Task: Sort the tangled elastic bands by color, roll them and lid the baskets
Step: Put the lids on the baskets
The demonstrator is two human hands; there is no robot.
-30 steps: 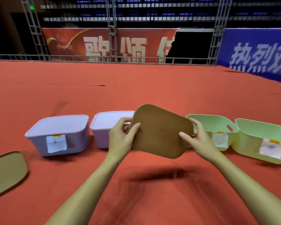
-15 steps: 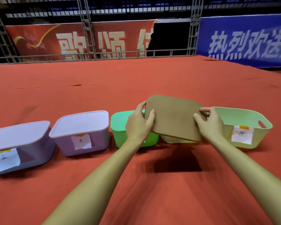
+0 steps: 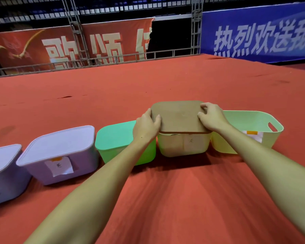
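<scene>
Brown lid (image 3: 179, 117) sits atop the pale green basket (image 3: 183, 145), 4th in the row from left, near edge over the rim w/ a thin dark gap showing under it, so not clearly seated. Left hand (image 3: 145, 126) grips lid's left edge, thumb on top, other fingers curled round the side. Right hand (image 3: 212, 117) holds the right edge, fingers bent over the top near the far corner. Basket has a paper label on its front, writing too small to read. Just left, touching or nearly so, a bright green basket (image 3: 116, 138) w/ green lid on. Further left, 2 lilac baskets, both lidded: one (image 3: 60, 155) w/ a label, the other (image 3: 2, 173) cut off by frame edge. Right of the hands, an open light green basket (image 3: 250, 124) w/ handle slot. All on red cloth (image 3: 165, 199); banners and metal railing behind.
</scene>
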